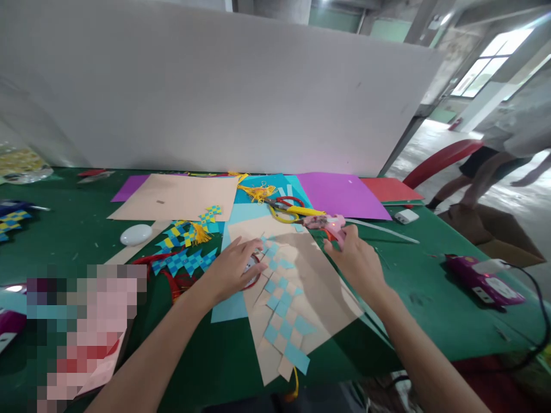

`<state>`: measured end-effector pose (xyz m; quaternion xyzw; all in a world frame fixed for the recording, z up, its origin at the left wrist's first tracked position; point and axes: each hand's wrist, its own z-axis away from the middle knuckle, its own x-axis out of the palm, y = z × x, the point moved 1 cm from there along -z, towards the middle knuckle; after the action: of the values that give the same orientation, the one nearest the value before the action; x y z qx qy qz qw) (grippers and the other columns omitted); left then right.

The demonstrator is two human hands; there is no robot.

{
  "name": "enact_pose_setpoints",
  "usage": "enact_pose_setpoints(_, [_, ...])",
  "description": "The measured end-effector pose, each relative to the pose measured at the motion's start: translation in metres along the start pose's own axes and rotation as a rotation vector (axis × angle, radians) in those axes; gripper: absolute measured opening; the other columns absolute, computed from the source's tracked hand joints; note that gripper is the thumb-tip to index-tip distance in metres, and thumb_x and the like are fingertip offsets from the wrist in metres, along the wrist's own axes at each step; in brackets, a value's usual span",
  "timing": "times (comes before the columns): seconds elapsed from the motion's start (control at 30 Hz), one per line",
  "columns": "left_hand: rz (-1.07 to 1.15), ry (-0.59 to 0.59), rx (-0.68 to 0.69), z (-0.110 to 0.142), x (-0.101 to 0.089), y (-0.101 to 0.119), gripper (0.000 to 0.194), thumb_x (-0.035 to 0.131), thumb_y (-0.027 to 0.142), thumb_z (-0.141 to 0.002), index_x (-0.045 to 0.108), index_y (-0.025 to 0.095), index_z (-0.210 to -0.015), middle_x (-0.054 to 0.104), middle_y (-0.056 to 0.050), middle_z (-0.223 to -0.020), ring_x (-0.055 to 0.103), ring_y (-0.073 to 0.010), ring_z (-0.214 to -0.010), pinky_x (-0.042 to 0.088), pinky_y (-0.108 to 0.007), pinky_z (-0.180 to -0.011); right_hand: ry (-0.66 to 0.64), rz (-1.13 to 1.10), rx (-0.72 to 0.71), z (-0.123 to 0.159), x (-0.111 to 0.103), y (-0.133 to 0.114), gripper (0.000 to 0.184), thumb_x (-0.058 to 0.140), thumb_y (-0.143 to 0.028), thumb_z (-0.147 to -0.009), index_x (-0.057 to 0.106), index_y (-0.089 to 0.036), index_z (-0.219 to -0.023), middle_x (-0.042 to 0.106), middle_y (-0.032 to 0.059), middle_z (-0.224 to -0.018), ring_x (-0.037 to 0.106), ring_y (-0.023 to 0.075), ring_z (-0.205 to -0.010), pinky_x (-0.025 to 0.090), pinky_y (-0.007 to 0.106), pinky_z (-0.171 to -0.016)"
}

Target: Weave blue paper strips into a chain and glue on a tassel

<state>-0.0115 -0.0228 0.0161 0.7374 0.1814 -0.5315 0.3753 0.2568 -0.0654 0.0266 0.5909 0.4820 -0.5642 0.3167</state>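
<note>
Woven tan-and-blue paper piece (284, 298) lies flat on green worktop (430, 298), left hand (235, 267) pressing its top edge open-palmed to steady it, right hand (355, 258) gripping pink glue gun (329, 222) just beyond.

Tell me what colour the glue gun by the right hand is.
Pink glue gun, seen in the head view.
</note>
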Motion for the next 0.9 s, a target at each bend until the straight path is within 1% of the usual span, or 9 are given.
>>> enact_pose_setpoints(0.13, [-0.004,0.000,-0.013,0.001,-0.001,0.003,0.042,0.036,0.046,-0.093,0.049,0.021,-0.125,0.055,-0.008,-0.132,0.048,-0.0240,-0.125,0.031,-0.040,-0.109,-0.020,0.030,-0.098,-0.007,-0.007,-0.032,0.034,0.047,-0.042,-0.085,0.040,-0.017,-0.108,0.066,0.0064,-0.080,0.064,0.0241,-0.068,0.024,0.028,-0.049])
enact_pose_setpoints(0.27, [-0.031,0.038,0.004,0.001,0.002,-0.003,0.041,0.033,0.044,-0.095,0.047,0.020,-0.125,0.055,-0.009,-0.130,0.050,-0.0231,-0.122,0.032,-0.040,-0.108,-0.027,0.055,-0.155,-0.010,0.002,-0.046,0.034,0.047,-0.039,-0.085,0.040,-0.017,-0.109,0.067,0.0068,-0.084,0.065,0.0235,-0.070,0.024,0.028,-0.048])
enact_pose_setpoints(0.33, [-0.078,0.104,-0.019,0.002,0.002,-0.008,0.036,0.033,0.043,-0.095,0.050,0.019,-0.117,0.061,-0.009,-0.120,0.056,-0.0235,-0.113,0.038,-0.040,-0.101,-0.018,0.057,-0.174,-0.011,0.008,-0.047,0.033,0.046,-0.039,-0.085,0.040,-0.017,-0.109,0.067,0.0074,-0.086,0.065,0.0229,-0.070,0.024,0.028,-0.048])
enact_pose_setpoints(0.4, [-0.162,0.208,-0.100,0.002,0.000,-0.013,0.029,0.036,0.041,-0.094,0.054,0.018,-0.100,0.065,-0.009,-0.102,0.061,-0.0241,-0.097,0.046,-0.038,-0.087,-0.012,0.053,-0.183,-0.011,0.010,-0.046,0.033,0.046,-0.039,-0.085,0.040,-0.017,-0.109,0.067,0.0076,-0.087,0.065,0.0219,-0.069,0.023,0.028,-0.047])
enact_pose_setpoints(0.47, [-0.254,0.314,-0.190,0.003,-0.002,-0.017,0.023,0.038,0.035,-0.093,0.054,0.019,-0.087,0.065,-0.008,-0.088,0.062,-0.0242,-0.085,0.047,-0.035,-0.073,-0.008,0.052,-0.192,-0.010,0.011,-0.046,0.032,0.045,-0.038,-0.086,0.041,-0.017,-0.109,0.067,0.0075,-0.087,0.064,0.0211,-0.067,0.022,0.028,-0.047])
enact_pose_setpoints(0.53, [-0.295,0.363,-0.228,0.005,-0.003,-0.020,0.019,0.039,0.029,-0.092,0.054,0.019,-0.088,0.065,-0.008,-0.087,0.062,-0.0238,-0.082,0.046,-0.032,-0.068,-0.008,0.055,-0.206,-0.010,0.011,-0.047,0.031,0.044,-0.039,-0.086,0.041,-0.017,-0.109,0.066,0.0075,-0.085,0.064,0.0207,-0.066,0.021,0.028,-0.047])
enact_pose_setpoints(0.63, [-0.248,0.316,-0.219,0.006,-0.001,-0.023,0.018,0.038,0.027,-0.093,0.055,0.020,-0.095,0.066,-0.006,-0.092,0.063,-0.0213,-0.082,0.045,-0.029,-0.065,-0.014,0.054,-0.209,-0.009,0.010,-0.048,0.032,0.041,-0.040,-0.088,0.041,-0.017,-0.110,0.066,0.0071,-0.083,0.062,0.0199,-0.064,0.021,0.028,-0.046])
enact_pose_setpoints(0.73, [-0.210,0.275,-0.224,0.007,0.001,-0.024,0.019,0.039,0.027,-0.094,0.058,0.020,-0.094,0.067,-0.005,-0.092,0.064,-0.0196,-0.083,0.045,-0.027,-0.066,-0.020,0.055,-0.211,-0.009,0.012,-0.049,0.032,0.041,-0.042,-0.088,0.041,-0.016,-0.108,0.065,0.0068,-0.082,0.062,0.0195,-0.063,0.020,0.028,-0.046])
enact_pose_setpoints(0.9, [-0.236,0.342,-0.225,0.007,0.002,-0.023,0.024,0.041,0.030,-0.094,0.063,0.019,-0.094,0.070,-0.005,-0.092,0.066,-0.0193,-0.083,0.047,-0.027,-0.070,-0.020,0.079,-0.214,-0.010,0.014,-0.049,0.028,0.041,-0.041,-0.088,0.042,-0.017,-0.102,0.065,0.0063,-0.082,0.063,0.0200,-0.066,0.018,0.028,-0.046])
